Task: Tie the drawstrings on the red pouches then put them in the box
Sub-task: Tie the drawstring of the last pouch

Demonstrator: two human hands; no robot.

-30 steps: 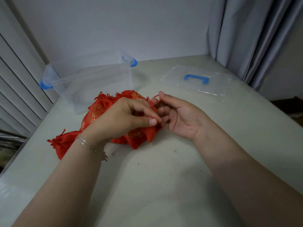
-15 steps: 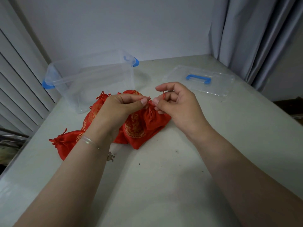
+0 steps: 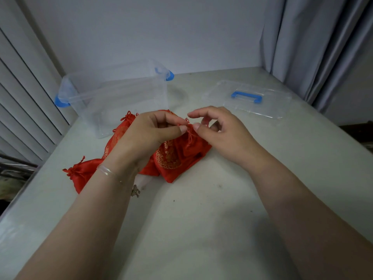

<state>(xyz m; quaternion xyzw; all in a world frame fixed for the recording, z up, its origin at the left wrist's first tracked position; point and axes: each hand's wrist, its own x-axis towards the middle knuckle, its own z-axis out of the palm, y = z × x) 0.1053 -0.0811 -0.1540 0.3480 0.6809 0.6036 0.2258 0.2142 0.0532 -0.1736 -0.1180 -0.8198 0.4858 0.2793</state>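
Red satin pouch (image 3: 181,152) lay on the counter (image 3: 201,219), near the open clear box (image 3: 121,102); left hand (image 3: 145,136) and right hand (image 3: 222,130) each pinched its drawstring (image 3: 188,128), probably to tighten the knot.

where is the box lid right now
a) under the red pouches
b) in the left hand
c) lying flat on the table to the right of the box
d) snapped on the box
c: the clear lid with its blue handle lies flat on the table, to the right of the open clear box, and neither hand touches it.
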